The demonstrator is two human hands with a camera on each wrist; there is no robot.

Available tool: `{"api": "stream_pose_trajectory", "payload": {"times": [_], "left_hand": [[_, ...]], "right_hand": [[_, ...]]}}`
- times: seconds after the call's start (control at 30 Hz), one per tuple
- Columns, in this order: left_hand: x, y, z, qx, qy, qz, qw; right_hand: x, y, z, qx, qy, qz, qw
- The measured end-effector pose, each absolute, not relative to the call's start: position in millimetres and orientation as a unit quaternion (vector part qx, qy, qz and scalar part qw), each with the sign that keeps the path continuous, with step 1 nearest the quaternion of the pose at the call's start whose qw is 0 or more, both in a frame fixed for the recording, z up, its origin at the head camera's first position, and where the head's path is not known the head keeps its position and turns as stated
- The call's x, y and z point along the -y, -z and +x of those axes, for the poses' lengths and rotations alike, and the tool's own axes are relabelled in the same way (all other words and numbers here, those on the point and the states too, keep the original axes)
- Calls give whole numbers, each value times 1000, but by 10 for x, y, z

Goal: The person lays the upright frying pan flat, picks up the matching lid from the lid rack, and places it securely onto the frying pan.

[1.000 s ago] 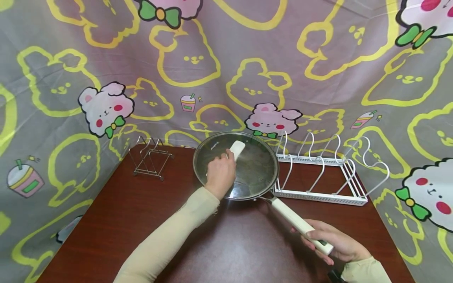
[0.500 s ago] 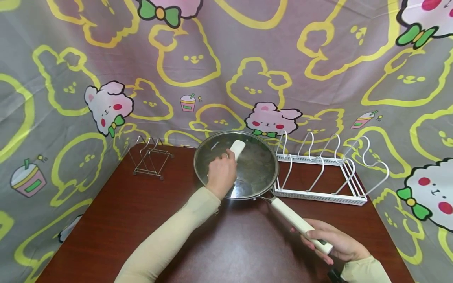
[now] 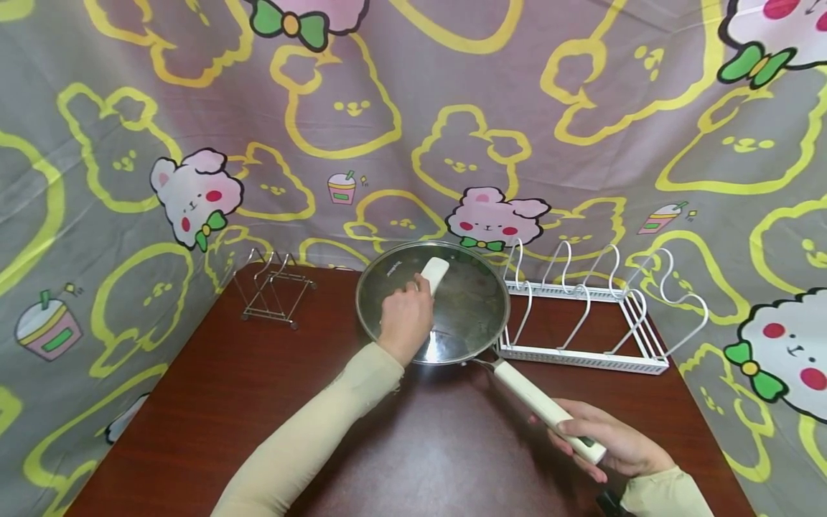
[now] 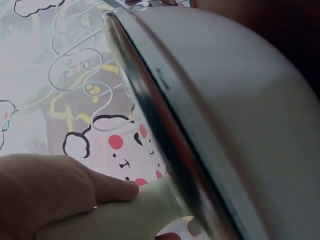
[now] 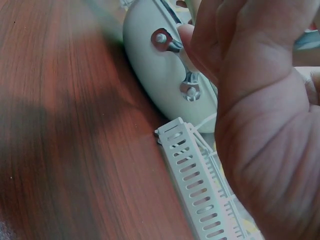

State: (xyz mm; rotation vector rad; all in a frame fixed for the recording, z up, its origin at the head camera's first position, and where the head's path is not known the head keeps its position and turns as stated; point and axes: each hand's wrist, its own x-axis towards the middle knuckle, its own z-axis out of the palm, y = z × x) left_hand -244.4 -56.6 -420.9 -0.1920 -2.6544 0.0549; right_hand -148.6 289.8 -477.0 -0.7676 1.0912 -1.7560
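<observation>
A frying pan with a glass lid on it is at the middle of the table in the head view. My left hand grips the lid's cream handle from above. With my right hand I hold the pan's long cream handle near its end, thumb on top. In the left wrist view the lid's metal rim runs along the pan's pale wall, and my left fingers lie along the lid handle. The right wrist view shows the pan's riveted side beyond my right hand.
Right beside the pan stands a white rack with several looped wire dividers, its end close to the pan in the right wrist view. A small metal wire rack sits at the back left. Patterned cloth hangs around the brown table.
The lid and my left hand have shifted very slightly to the right. My right hand stays on the pan handle.
</observation>
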Motion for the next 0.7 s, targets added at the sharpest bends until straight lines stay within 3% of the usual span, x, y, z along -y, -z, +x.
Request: {"api": "stream_pose_trajectory", "payload": {"times": [0.7], "left_hand": [[606,4192,-2448,972,-8,-75,220]], "right_hand": [[-2916,4823,-1493,-432,714,-313,454]]}}
